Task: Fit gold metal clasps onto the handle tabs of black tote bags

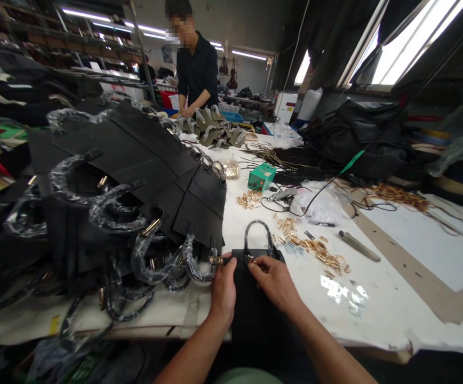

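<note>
A black bag piece [251,309] with a looped handle [257,224] lies at the table's front edge, between my hands. At its left side my left hand [224,285] is closed on a dark strap with a gold metal end [217,260]. My right hand [273,280] pinches at the bag's upper part near the handle's base; a small shiny bit shows by its fingertips, too small to name. Gold metal fittings [319,250] are scattered to the right of the bag.
Black bag pieces with plastic-wrapped handles [155,165] are piled at left. A green box [262,177], wires, a plastic bag [321,202] and a grey-handled tool [359,246] lie on the white table [375,298]. A person [197,66] stands across it.
</note>
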A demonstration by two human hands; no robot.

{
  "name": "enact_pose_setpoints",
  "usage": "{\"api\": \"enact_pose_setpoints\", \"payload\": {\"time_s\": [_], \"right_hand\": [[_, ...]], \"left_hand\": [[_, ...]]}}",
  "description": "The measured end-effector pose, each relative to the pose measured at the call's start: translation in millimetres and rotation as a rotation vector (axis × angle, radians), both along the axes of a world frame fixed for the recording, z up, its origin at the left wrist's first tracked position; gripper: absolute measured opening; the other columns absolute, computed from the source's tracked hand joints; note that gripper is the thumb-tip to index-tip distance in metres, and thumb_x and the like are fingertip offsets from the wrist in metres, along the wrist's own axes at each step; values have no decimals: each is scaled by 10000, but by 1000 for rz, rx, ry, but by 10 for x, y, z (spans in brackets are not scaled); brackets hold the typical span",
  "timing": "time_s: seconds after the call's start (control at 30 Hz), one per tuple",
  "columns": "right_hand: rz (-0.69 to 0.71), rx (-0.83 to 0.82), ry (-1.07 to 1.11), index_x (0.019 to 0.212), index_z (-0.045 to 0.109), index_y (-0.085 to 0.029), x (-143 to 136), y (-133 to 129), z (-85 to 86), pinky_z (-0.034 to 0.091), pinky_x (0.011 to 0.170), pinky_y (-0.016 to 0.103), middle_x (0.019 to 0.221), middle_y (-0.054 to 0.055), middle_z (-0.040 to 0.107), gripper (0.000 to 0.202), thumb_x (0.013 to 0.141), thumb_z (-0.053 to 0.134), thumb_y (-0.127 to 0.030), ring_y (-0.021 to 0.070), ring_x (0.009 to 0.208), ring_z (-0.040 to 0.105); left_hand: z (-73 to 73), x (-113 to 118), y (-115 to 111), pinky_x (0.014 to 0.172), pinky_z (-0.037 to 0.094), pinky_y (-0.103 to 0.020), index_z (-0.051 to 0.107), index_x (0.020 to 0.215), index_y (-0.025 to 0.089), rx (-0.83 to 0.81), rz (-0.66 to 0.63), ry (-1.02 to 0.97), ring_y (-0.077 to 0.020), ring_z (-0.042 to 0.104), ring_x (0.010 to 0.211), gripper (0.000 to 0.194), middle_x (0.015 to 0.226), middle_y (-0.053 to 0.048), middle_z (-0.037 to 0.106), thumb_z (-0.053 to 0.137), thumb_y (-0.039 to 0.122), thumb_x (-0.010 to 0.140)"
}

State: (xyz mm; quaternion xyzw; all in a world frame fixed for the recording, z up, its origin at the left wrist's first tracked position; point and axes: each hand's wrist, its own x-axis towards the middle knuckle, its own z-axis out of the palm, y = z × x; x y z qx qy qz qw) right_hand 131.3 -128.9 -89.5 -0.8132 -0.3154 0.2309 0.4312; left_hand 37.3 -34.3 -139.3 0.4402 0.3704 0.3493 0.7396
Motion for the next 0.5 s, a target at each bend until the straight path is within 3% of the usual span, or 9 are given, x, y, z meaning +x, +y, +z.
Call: {"api": "enact_pose_setpoints", "payload": {"time_s": [0.5], "right_hand": [[65, -156, -215, 740, 638, -231, -69, 94, 83, 355, 595, 256, 678, -16, 641, 212, 882, 544, -356, 150, 626, 566]], "left_hand": [[-52, -48, 38, 1077, 358, -380, 648, 1080, 198, 110, -23, 1, -235, 574, 1140, 278, 1146, -57, 674, 590, 345, 851]]}}
